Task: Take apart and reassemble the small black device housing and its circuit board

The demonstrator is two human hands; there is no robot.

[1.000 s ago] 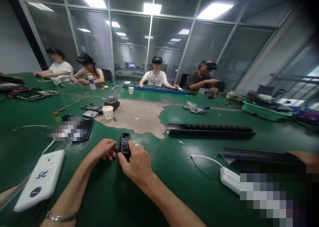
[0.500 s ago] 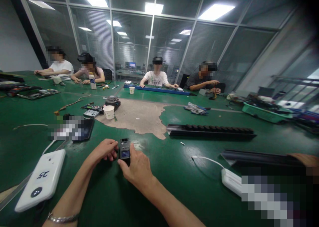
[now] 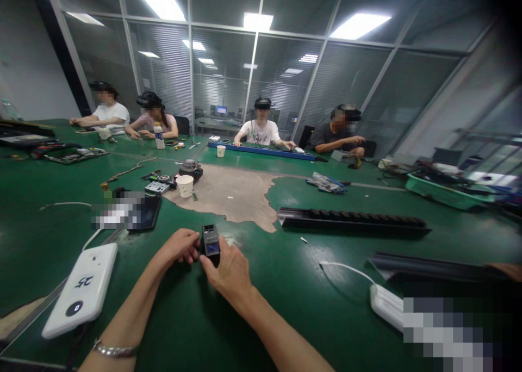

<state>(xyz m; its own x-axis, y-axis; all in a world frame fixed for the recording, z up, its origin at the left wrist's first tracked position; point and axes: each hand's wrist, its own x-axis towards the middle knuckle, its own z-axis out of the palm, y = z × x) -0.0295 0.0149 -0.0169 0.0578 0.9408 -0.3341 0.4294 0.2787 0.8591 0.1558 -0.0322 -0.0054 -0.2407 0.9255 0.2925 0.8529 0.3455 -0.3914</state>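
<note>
A small black boxy device with a little screen and a row of buttons [image 3: 211, 238] is upright at the middle of the near table. My right hand [image 3: 230, 268] is closed around its right side, thumb at the lower front edge and fingers behind. Close to the device's left side is my left hand [image 3: 184, 246], its fingers curled inward. Whether those fingers touch the device or hold anything small is hidden. A silver bracelet [image 3: 116, 350] circles my left wrist.
A white power bank marked 25 [image 3: 84, 287] lies at left, a paper cup [image 3: 185, 186] beyond my hands. Black channel strips [image 3: 350, 221] lie to the right, with a white cabled device [image 3: 385, 307] nearer. Several people sit across the green table [image 3: 297, 328].
The whole view has shifted slightly, so things appear a little further right and lower. Both hands keep nearly the same pose around the black device, which looks slightly more tilted.
</note>
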